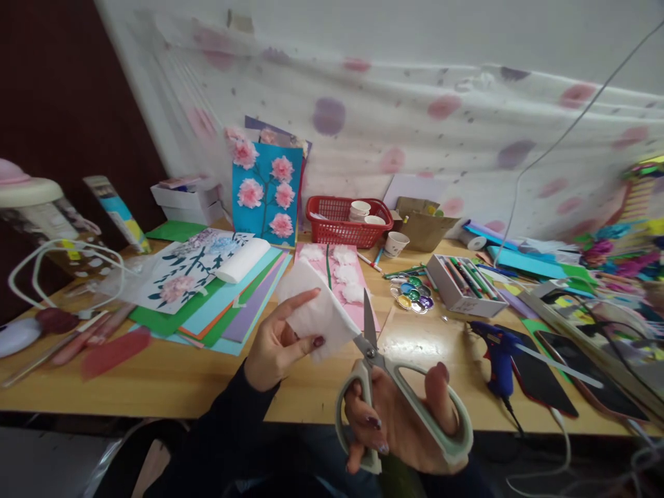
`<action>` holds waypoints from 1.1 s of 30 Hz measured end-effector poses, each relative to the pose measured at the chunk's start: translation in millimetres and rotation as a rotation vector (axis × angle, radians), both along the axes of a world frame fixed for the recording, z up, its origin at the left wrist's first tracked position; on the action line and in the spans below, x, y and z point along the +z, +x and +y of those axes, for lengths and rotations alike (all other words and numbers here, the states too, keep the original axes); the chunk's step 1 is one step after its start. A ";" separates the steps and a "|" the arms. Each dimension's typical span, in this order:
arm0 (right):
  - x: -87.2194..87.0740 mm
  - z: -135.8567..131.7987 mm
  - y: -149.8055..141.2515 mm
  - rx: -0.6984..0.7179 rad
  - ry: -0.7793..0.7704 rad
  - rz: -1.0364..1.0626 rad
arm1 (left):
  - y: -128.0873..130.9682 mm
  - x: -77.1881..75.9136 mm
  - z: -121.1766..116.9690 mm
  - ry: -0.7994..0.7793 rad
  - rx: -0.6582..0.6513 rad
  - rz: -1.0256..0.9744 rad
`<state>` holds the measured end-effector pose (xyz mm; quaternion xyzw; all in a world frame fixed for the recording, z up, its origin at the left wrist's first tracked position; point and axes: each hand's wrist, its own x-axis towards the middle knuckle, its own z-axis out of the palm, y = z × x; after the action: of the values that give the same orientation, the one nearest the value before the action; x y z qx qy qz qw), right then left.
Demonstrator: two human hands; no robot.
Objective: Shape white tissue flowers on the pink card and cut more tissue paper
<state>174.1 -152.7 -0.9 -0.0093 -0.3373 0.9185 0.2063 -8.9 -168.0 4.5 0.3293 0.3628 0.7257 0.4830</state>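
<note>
Pinched between the thumb and fingers of my left hand (283,339) is a folded piece of white tissue paper (324,315), held up above the table. My right hand (399,415) grips a pair of scissors (370,354) by its pale grey-green handles, thumb in one loop and fingers in the other. The scissor blades are parted and point up, with the paper's right edge at them; whether they are cutting into it I cannot tell. Behind the paper lies a pink sheet (357,315) with a green stem and white tissue flowers, partly hidden by the paper.
A blue card with pink flowers (267,194) stands at the back beside a red basket (347,232) of paper cups. Coloured sheets (254,304) lie left. A paint palette (412,294), a box of markers (467,290), a blue glue gun (498,356) and phones (544,380) are right.
</note>
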 end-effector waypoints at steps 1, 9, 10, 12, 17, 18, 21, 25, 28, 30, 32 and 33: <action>0.0 0.3 -0.3 -0.001 -0.014 -0.002 | 1.4 2.2 -0.3 0.009 0.015 -0.006; -0.2 5.3 0.5 0.067 -0.105 -0.077 | 0.0 12.0 -2.2 0.021 0.101 0.012; -0.9 5.6 1.1 0.077 -0.110 -0.079 | -0.5 12.4 -2.6 0.025 0.104 0.017; -2.6 5.5 2.1 0.090 -0.111 -0.079 | -1.2 12.4 -2.9 0.029 0.096 0.024; -8.3 3.0 1.9 0.058 -0.118 -0.127 | -3.3 9.5 -1.2 0.031 0.073 -0.003; -9.8 2.7 1.7 0.049 -0.122 -0.129 | -3.9 9.3 -0.8 0.023 0.074 -0.010; -14.9 3.1 1.7 0.048 -0.128 -0.114 | -6.0 10.0 0.0 0.007 0.073 -0.035; -22.4 6.4 2.9 0.033 -0.116 -0.126 | -7.0 11.3 2.0 0.012 0.063 -0.053; -31.5 12.2 2.9 0.040 -0.093 -0.137 | -6.9 11.1 4.9 0.022 0.069 -0.052; -40.5 17.5 3.0 0.082 -0.063 -0.151 | -7.3 10.9 6.5 0.026 0.065 -0.045; -50.8 22.6 3.7 0.119 -0.047 -0.159 | -8.2 11.0 7.1 0.022 0.057 -0.025; -55.6 24.5 4.3 0.133 -0.048 -0.156 | -8.7 11.2 7.0 0.025 0.057 -0.016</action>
<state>178.5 -128.2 -56.5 -0.0632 -0.3298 0.9346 0.1176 -17.6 -161.0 15.7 0.3192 0.3591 0.7461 0.4609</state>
